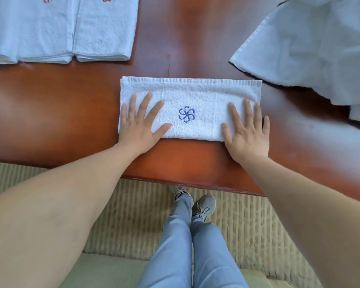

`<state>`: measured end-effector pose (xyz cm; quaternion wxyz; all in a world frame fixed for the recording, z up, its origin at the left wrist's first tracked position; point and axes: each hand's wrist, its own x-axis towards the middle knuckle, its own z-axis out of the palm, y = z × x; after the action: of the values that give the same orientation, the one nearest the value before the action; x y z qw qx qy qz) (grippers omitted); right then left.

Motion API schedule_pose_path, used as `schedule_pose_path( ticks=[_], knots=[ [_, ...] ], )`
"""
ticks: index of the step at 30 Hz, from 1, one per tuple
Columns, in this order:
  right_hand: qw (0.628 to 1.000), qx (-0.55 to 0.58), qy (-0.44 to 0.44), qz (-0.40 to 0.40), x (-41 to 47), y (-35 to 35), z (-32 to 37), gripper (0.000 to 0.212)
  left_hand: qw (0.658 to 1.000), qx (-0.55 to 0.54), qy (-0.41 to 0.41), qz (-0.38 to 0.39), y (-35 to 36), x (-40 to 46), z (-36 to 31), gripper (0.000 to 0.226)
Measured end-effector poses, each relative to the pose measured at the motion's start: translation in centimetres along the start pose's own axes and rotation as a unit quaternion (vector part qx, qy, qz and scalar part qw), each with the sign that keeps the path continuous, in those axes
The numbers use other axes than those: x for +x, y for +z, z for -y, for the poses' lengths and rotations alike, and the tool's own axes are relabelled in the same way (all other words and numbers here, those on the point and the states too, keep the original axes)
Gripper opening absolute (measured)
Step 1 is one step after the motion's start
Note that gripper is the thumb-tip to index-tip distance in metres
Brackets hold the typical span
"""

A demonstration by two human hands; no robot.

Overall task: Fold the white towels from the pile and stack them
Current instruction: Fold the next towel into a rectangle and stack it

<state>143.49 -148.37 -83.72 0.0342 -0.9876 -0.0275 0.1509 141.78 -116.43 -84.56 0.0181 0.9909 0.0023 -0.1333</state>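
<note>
1. Fingers of the left hand are spread straight and laid flat on the left end of a folded white towel; nothing is gripped, only pressed.
2. Fingers of the right hand are likewise held straight and pressed flat on the right end of the same towel, with the outermost finger reaching past the towel's edge onto the counter.
3. The towel is laid as a long narrow band near the front edge of the counter, with a blue embroidered emblem shown face up between the 2 hands.
4. Judged from its shape, this towel is only partly folded: at least 1 more crosswise fold is probably needed before it matches the finished ones.
5. At the far left of the counter, folded towels are set side by side; 2 are clearly seen and the edge of a 3rd is cut off by the frame.
6. At the far right, a loose pile of unfolded towels is left, so more folding remains; how many are in it cannot be told.
</note>
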Motion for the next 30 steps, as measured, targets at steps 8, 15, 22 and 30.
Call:
schedule_pose_path(
  ticks=[8, 15, 22, 30],
  knots=[
    [0.985, 0.013, 0.006, 0.17, -4.5, -8.4, -3.4, 0.062, 0.985, -0.027, -0.026, 0.168, -9.5, -3.0, -3.3, 0.073],
    [0.953, 0.209, 0.102, 0.196, -7.4, -11.6, -3.0, 0.06, 0.981, -0.047, 0.105, 0.154, -15.2, -0.9, -11.4, 0.063],
    [0.904, 0.334, 0.205, 0.169, -5.9, -9.1, -2.9, 0.061, 0.967, -0.08, 0.151, 0.189, -14.2, 5.1, -17.4, 0.062],
    [0.816, 0.432, 0.369, 0.105, -2.7, -5.7, -1.1, 0.049, 0.953, -0.036, 0.234, 0.188, -12.1, 12.6, -21.3, 0.071]
  ],
)
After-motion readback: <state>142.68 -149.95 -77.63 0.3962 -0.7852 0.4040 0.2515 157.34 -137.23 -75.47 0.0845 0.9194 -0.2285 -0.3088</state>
